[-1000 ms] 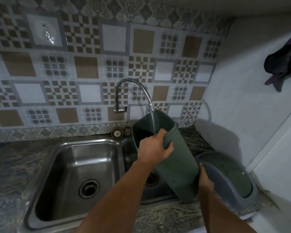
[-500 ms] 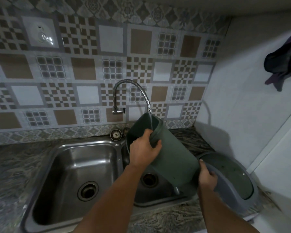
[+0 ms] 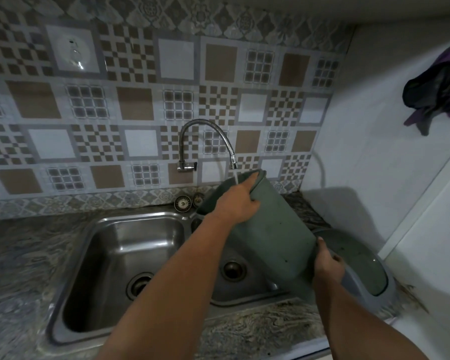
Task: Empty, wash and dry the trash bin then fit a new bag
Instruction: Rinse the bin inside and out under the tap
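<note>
Since a second ago, both hands have tipped the green bin more upright over the right sink basin. Right hand grips its base; left hand curls over its rim. Farther back, tap water runs into its mouth.

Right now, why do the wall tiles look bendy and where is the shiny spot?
Head view: the wide-angle lens curves the wall tiles near the edges; light glares off a white tile; the faucet casts a curved shadow; the countertop looks smeared.
</note>
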`<state>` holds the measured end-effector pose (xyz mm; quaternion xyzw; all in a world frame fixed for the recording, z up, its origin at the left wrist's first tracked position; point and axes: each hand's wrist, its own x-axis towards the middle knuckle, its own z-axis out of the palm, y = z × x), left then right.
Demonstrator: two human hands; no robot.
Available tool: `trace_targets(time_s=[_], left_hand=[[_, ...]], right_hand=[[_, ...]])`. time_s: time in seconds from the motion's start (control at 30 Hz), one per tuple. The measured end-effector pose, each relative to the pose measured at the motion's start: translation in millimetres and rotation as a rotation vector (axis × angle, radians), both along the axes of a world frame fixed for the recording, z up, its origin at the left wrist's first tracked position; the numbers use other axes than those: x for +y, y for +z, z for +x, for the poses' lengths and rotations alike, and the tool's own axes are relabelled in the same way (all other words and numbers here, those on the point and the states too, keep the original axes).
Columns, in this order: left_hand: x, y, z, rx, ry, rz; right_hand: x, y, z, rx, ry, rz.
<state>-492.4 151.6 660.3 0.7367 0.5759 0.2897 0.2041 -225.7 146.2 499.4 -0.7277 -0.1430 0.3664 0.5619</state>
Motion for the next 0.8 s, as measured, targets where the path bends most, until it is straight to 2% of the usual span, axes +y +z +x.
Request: trace_targets(time_s=[0.07, 0.27, 0.33, 0.43, 0.5, 0.6, 0.67, 0.73, 0.8], left_hand=[[3, 5, -1, 0.047, 0.014, -0.031], [10, 13, 8, -0.248, 0.194, -0.016], [14, 16, 7, -0.353, 0.17, -0.079], [12, 15, 2, -0.5, 0.025, -0.244], [8, 16, -1, -0.44, -0.106, -0.323], [14, 26, -7, -0.038, -0.217, -0.36], [23, 30, -8, 0.129, -0.204, -0.343], [30, 29, -6, 0.155, -0.141, -0.319], [32, 23, 1, 0.098, -0.053, -0.235]], right_hand=[[-3, 4, 0, -0.022, 0.006, 0.018], [-3, 8, 8, -0.086, 0.061, 0.048], [0, 6, 13, -0.086, 0.065, 0.049], [6, 4, 16, -0.086, 0.067, 0.048], [8, 3, 18, -0.072, 0.057, 0.041], [8, 6, 16, -0.063, 0.051, 0.026], [6, 5, 14, -0.053, 0.063, 0.009], [4, 2, 9, -0.038, 0.069, 0.017], [2, -4, 5, -0.025, 0.081, 0.034]])
